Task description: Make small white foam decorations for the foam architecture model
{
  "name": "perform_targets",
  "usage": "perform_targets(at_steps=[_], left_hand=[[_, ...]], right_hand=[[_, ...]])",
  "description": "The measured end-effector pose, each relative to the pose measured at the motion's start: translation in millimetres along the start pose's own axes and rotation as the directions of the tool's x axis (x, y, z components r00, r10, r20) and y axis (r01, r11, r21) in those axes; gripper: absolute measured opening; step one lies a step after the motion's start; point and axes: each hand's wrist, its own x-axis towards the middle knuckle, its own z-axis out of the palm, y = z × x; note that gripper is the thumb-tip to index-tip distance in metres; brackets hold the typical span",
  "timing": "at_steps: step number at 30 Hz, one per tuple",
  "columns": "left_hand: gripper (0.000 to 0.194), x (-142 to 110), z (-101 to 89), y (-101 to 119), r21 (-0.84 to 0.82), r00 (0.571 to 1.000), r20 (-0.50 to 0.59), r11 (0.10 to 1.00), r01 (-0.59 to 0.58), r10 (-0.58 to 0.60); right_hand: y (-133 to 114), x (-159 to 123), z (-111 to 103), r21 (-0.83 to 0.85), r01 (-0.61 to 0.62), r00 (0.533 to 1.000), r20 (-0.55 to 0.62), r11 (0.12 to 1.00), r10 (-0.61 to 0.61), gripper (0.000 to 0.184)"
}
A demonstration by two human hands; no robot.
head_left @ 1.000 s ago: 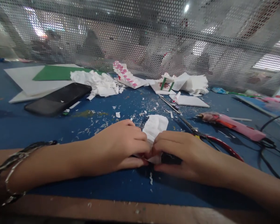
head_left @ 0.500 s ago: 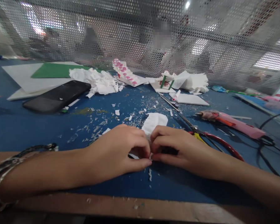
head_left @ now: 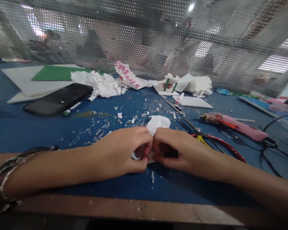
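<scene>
Low over the front of the blue table (head_left: 69,179), my left hand (head_left: 129,148) and my right hand (head_left: 175,147) meet with curled fingers. Between them they pinch a white piece of paper (head_left: 159,123); its rounded far end sticks out beyond my knuckles, and a small part shows between my fingertips. The rest of the paper is hidden by my fingers. Just past my right wrist lie scissors (head_left: 227,147) with red and yellow handles, their blades pointing away to the left. Small paper scraps (head_left: 120,115) are scattered around my hands.
Left is a black phone (head_left: 60,99) beside white and green sheets (head_left: 57,73). Crumpled white paper (head_left: 98,83) and a pink-dotted paper piece (head_left: 128,75) lie at the back. A pink tool with a cord (head_left: 242,127) rests right. A perforated metal screen (head_left: 134,35) stands behind.
My fingertips have curled in and shifted slightly on the paper, and a bit of it now shows beneath my right fingers. The things on the table stay put; the view shifts slightly.
</scene>
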Motion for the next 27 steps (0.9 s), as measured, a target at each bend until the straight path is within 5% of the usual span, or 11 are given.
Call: perform_targets(at_steps=[11, 17, 27], left_hand=[[0.014, -1.3, -10.3, -1.8, 0.059, 0.988, 0.134, 0.995, -0.083, 0.074], [0.020, 0.4, -12.5, -7.9, 0.092, 0.974, 0.157, 0.979, -0.181, 0.166], [0.009, 3.8, -20.4, -12.8, 0.247, 0.916, 0.175, 0.884, -0.397, 0.362]], right_hand=[[2.2, -2.6, -2.2, 0.046, 0.098, 0.994, 0.039, 0.994, -0.100, 0.008], [0.7, -2.5, 0.2, -0.147, 0.175, 0.984, 0.013, 0.973, -0.175, 0.017], [-8.4, -3.4, 2.2, -0.154, 0.056, 0.997, 0.052, 0.987, -0.048, 0.014]])
